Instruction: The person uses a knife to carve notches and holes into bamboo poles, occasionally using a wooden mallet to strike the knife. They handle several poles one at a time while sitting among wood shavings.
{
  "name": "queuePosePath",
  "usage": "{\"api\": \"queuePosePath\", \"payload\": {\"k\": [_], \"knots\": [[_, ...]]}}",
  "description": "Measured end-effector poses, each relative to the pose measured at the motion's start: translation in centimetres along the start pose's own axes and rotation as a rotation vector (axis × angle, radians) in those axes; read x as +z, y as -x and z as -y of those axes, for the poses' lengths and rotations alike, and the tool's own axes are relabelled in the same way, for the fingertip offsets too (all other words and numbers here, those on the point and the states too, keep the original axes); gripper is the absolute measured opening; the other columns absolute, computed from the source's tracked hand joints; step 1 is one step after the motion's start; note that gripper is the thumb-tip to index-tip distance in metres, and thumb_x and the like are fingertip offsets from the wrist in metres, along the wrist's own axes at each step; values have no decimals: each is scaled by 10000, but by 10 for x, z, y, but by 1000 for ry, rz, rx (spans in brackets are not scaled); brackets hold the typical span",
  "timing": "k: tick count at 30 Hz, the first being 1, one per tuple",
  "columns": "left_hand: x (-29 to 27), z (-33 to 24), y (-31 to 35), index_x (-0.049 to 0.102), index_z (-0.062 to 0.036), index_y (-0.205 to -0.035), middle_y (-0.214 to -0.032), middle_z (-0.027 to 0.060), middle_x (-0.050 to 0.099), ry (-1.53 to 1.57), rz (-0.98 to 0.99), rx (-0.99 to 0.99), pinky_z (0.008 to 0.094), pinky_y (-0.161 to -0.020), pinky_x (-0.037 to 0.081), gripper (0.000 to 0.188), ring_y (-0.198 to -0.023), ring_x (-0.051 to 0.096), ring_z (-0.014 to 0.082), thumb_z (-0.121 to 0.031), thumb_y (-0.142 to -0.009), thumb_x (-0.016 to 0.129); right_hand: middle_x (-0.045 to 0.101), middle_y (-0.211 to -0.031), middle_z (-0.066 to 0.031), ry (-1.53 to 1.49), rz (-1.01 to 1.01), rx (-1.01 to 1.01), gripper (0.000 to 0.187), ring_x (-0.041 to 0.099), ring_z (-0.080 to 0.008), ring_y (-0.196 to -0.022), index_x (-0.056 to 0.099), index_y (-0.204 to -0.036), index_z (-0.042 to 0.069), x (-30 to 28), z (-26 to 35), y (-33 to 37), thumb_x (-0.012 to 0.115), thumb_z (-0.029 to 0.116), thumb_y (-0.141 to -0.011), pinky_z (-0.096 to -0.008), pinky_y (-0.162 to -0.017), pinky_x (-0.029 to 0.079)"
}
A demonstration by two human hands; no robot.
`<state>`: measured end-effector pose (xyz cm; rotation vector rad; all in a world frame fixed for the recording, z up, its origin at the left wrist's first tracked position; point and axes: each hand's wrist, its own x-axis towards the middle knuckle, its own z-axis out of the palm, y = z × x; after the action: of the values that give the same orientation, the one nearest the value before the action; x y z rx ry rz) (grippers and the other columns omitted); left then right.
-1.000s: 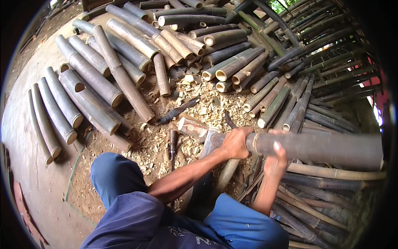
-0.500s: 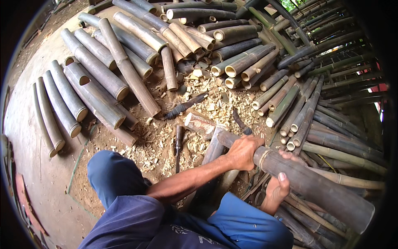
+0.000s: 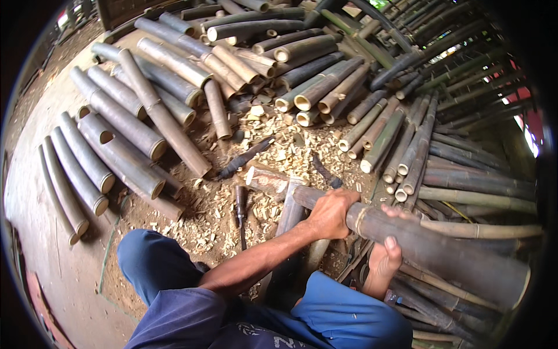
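Both my hands hold a thick, dark bamboo tube (image 3: 430,247), slanting down to the right across the space over my right knee. My left hand (image 3: 334,214) is closed around its slimmer near-left part, beside a pale node ring. Under the wide part, my right hand (image 3: 385,256) cups the tube, thumb on the near side and fingertips showing on the far side. The tube's right end is slightly blurred. Below its left tip stands a greyish bamboo piece (image 3: 290,209). A reddish-brown wood block (image 3: 267,180) lies left of that tip.
On shavings (image 3: 261,152) lie a dark-handled tool with a thin blade (image 3: 240,202), a tool with a dark wrapped grip (image 3: 235,166) and another dark tool (image 3: 326,171). Cut bamboo tubes (image 3: 125,125) cover the left and back. More bamboo poles (image 3: 476,198) are stacked at right.
The whole view has tilted slightly, shifting the scene. The bamboo tube's right end appears a little farther right and higher. Both hands keep their hold on it.
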<state>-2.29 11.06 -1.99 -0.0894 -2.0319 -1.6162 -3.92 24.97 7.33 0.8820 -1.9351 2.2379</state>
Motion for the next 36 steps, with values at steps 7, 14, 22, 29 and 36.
{"api": "queuePosePath", "payload": {"k": [7, 14, 22, 29, 36], "knots": [[25, -51, -13, 566, -33, -914, -832, 204, 632, -138, -14, -45, 506, -758, 503, 367, -865, 626, 403, -22, -579, 714, 610, -1065, -133, -135, 153, -34, 658, 572, -305, -1098, 492, -1244, 33, -28, 52, -47, 786, 290, -715, -521, -1078, 405], [12, -53, -16, 601, 2, -1155, -932, 224, 716, 60, 135, -395, 449, -746, 593, 606, -803, 723, 342, -161, -623, 842, 294, -1514, -150, 7, 329, 323, 1184, 332, -301, -1414, 103, -1548, 35, -58, -36, 28, 859, 307, -679, -469, -1165, 311], [22, -11, -7, 286, 41, -1478, -1364, 324, 474, 47, 265, -230, 493, -1092, 399, 1084, -1298, 466, 426, -391, -674, 870, 627, -1020, -63, 120, -161, 665, 582, 615, -149, -865, 498, -1296, 28, -33, -112, 144, 770, 74, -784, -303, -778, 513], [-11, 16, -13, 234, 1, -1528, -1530, 290, 311, 128, 145, -480, 556, -1170, 321, 943, -1403, 352, 412, -204, -804, 803, 674, -934, -95, 373, -466, 582, 450, 642, -211, -825, 591, -1121, -6, -109, -171, 105, 813, 185, -780, -349, -737, 502], [-49, 52, -18, 446, 53, -1390, -1402, 296, 485, 184, -74, -661, 499, -1097, 429, 631, -1304, 498, 376, -190, -879, 727, 582, -1209, -181, 851, -417, 625, 676, 569, -331, -1135, 394, -1383, 21, -181, -214, 89, 692, 378, -891, -470, -954, 443]]}}
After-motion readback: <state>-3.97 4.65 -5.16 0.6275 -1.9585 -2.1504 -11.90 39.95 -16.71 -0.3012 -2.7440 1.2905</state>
